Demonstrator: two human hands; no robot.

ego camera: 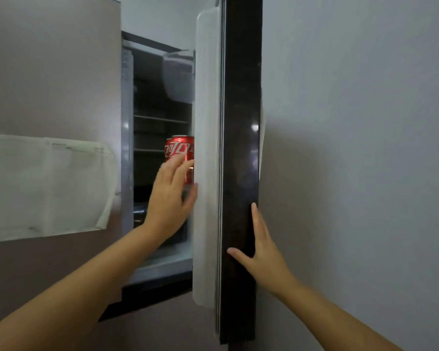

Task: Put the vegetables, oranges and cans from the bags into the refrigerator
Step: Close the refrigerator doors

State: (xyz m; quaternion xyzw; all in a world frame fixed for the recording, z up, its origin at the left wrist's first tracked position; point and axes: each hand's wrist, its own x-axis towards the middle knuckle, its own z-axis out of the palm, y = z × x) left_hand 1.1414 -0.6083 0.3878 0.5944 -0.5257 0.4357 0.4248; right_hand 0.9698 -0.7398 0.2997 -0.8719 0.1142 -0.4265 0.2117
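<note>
The refrigerator's upper door (pixel 241 158) stands ajar, its dark front edge toward me and its white inner liner (pixel 207 158) beside it. Two red cola cans (pixel 181 148) stand upright just inside, next to the liner, one partly behind the other. My left hand (pixel 169 196) reaches into the gap with its fingers spread flat across the front can and its thumb low by the liner, not wrapped around the can. My right hand (pixel 262 247) lies flat on the door's dark outer face, fingers apart. No vegetables, oranges or bags are in view.
Inside the dark compartment (pixel 157 127) I see several thin shelves and a translucent door bin (pixel 178 79) higher up. A paper sheet (pixel 46 186) hangs on the brown cabinet side at the left. A plain grey wall (pixel 352 148) fills the right.
</note>
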